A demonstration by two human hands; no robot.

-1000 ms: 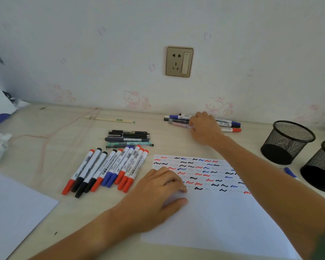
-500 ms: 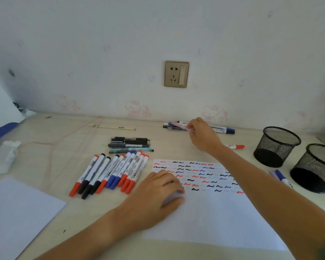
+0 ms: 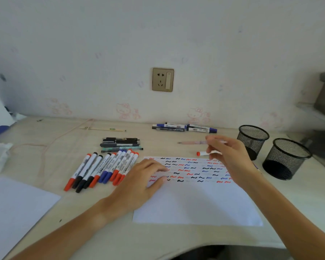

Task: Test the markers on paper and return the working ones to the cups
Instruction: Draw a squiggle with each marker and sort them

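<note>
My right hand [image 3: 227, 154] pinches a thin pink pen [image 3: 190, 142] and holds it in the air above the test paper's far edge. The test paper [image 3: 197, 201] carries rows of red, blue and black squiggles. My left hand [image 3: 141, 182] rests flat on its left side. A red-capped marker [image 3: 204, 153] lies just beyond the paper, partly behind my right hand. Several red, black and blue markers [image 3: 101, 168] lie in a row left of the paper. Two black mesh cups [image 3: 252, 140] [image 3: 285, 159] stand at the right.
Several blue markers [image 3: 184, 127] lie by the wall under the socket [image 3: 163, 79]. Dark pens [image 3: 120, 144] lie stacked beyond the marker row. A second sheet [image 3: 17, 209] sits at front left, crumpled tissue [image 3: 0, 154] and a pink cord [image 3: 51, 141] at left.
My right hand has lifted the pink pen from the pile by the wall and drawn it back toward the paper and cups. My left hand stays on the paper.
</note>
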